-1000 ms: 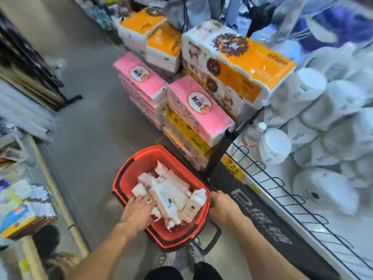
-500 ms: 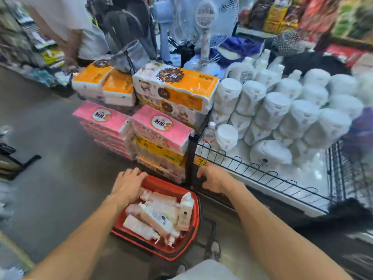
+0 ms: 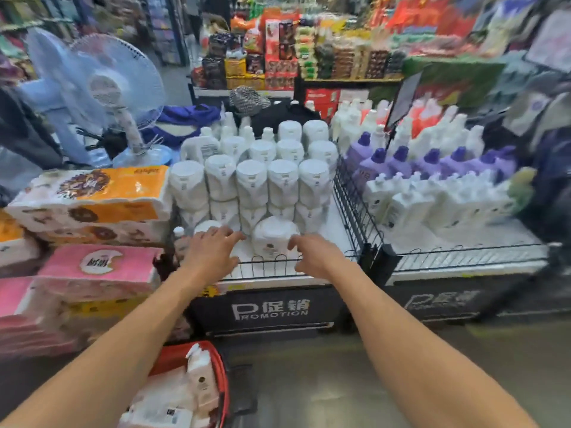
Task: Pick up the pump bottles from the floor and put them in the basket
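**Basket filled, hands free**

The black display shelf, fenced with thin wire, carries round white tubs. Below it, the red plastic basket on the floor holds the smooth white pump bottles. Loading looks done, so the next move is probably a check for strays. The left hand and right hand hover over the wire, each grip loosely spread and empty.

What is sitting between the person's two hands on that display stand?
In the head view, a white round-topped container lies between the left hand and the right hand, just behind the black wire rail.
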Demonstrator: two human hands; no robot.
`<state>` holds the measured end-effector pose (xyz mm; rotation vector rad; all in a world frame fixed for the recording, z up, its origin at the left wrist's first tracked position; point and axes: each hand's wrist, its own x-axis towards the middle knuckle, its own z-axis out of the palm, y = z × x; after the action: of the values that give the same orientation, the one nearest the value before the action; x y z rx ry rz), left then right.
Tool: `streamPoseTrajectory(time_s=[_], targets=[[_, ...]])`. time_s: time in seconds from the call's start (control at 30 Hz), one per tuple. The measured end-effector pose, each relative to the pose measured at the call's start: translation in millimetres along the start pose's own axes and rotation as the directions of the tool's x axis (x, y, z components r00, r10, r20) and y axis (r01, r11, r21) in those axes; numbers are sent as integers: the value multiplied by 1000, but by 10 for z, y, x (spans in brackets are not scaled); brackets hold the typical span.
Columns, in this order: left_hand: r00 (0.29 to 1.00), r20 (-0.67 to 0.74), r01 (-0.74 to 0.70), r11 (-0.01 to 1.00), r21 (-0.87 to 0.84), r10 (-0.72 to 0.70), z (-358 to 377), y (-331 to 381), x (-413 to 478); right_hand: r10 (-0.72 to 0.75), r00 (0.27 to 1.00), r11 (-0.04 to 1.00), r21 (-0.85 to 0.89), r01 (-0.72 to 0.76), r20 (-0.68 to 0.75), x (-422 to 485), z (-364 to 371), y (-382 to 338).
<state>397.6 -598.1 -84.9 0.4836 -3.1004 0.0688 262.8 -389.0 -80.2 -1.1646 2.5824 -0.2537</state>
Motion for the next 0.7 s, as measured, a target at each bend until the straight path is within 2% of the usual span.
streamPoseTrajectory(time_s=[0.17, 0.3, 0.43, 0.7], targets=[[979, -41, -199, 979, -52, 197, -118, 1269, 501, 194, 980, 980, 43, -192, -47, -618, -288, 1086], [944, -21, -329, 936, -124, 329, -101, 2154, 763, 362, 927, 930, 111, -351, -103, -1204, -384, 1874], [901, 14, -429, 895, -122, 434, 7, 2849, 958, 522, 848, 850, 140, -508, -91, -1808, -352, 2560], [744, -1, -660, 734, -159, 668, 16, 4036, 1568, 749, 656, 661, 168, -732, -89, -2631, -456, 3504]])
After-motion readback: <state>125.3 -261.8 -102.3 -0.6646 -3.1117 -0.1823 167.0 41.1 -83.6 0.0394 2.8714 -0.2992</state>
